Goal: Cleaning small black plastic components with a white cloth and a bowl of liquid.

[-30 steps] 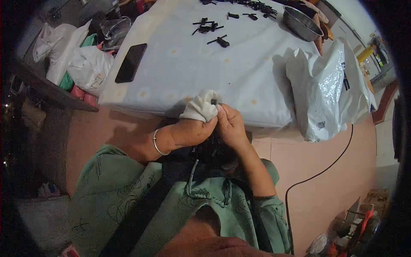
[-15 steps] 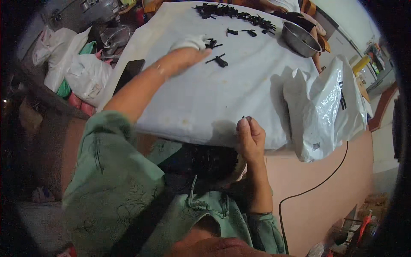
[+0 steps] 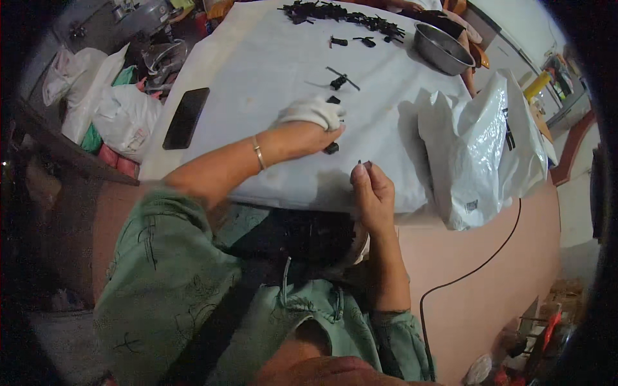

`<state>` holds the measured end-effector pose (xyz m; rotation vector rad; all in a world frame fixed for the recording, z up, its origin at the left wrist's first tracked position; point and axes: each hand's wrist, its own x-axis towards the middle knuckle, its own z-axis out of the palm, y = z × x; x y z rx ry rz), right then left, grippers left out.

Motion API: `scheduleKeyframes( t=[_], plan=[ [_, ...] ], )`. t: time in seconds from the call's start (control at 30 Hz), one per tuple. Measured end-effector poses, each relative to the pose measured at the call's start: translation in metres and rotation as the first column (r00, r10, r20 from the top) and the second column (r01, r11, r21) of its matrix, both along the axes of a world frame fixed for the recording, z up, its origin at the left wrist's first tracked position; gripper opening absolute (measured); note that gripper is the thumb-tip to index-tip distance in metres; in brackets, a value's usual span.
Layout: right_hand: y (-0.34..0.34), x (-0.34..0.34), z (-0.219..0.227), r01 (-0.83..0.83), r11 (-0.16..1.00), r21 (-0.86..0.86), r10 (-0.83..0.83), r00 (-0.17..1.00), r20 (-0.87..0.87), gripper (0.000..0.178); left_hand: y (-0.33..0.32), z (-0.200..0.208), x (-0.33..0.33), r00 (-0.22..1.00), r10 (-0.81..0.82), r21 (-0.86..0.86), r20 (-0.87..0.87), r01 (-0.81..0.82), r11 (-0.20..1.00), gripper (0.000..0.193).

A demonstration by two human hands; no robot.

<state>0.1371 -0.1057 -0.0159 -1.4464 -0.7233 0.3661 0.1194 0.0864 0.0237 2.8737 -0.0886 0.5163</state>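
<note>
My left hand (image 3: 315, 125), partly covered by a white glove, is low over the white-covered table (image 3: 264, 103), fingers curled. Black bits stick out on both sides of it: a black part (image 3: 331, 148) at its near edge and a dark end (image 3: 333, 100) beyond it. Whether they are one piece is hidden by the hand. Just past it lies another black part (image 3: 342, 81) with long thin stems. My right hand (image 3: 373, 196) is bare at the table's near edge, thumb and forefinger pinched on a tiny dark piece (image 3: 367, 165), too small to name.
Several black parts (image 3: 347, 19) are heaped along the far edge; a few lie apart from them. A metal bowl (image 3: 443, 50) and white plastic bag (image 3: 467, 154) stand at right. A phone (image 3: 187, 119) lies left. Another person's arm (image 3: 468, 80) shows behind the bowl.
My left hand has come nearer to me and right, from the two black parts it was beside. One stemmed part now lies just beyond it. My right hand keeps its pinch.
</note>
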Motion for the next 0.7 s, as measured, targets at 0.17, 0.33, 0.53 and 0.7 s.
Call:
scheduleKeyframes(
  t=[0.17, 0.33, 0.53, 0.7],
  plan=[
    [0.0, 0.002, 0.0, 0.199, 0.978, -0.062, -0.18, 0.957, 0.227, 0.022, 0.01, -0.002, -0.032, 0.99, -0.127, -0.392, 0.065, 0.143, 0.909, 0.027],
    [0.01, -0.004, -0.003, 0.376, 0.92, -0.111, -0.198, 0.69, 0.696, 0.014, 0.009, 0.007, -0.036, 0.991, -0.102, -0.568, -0.086, 0.035, 0.822, 0.033],
    [0.018, -0.003, 0.0, 0.347, 0.935, -0.067, -0.209, 0.695, 0.688, 0.015, 0.008, 0.003, -0.039, 0.983, -0.103, -0.444, 0.153, 0.162, 0.881, 0.039],
    [0.02, -0.003, -0.001, 0.353, 0.934, -0.057, -0.223, 0.7, 0.679, 0.012, 0.006, 0.014, -0.047, 0.996, 0.0, -0.841, -0.091, -0.076, 0.536, 0.039]
  ],
)
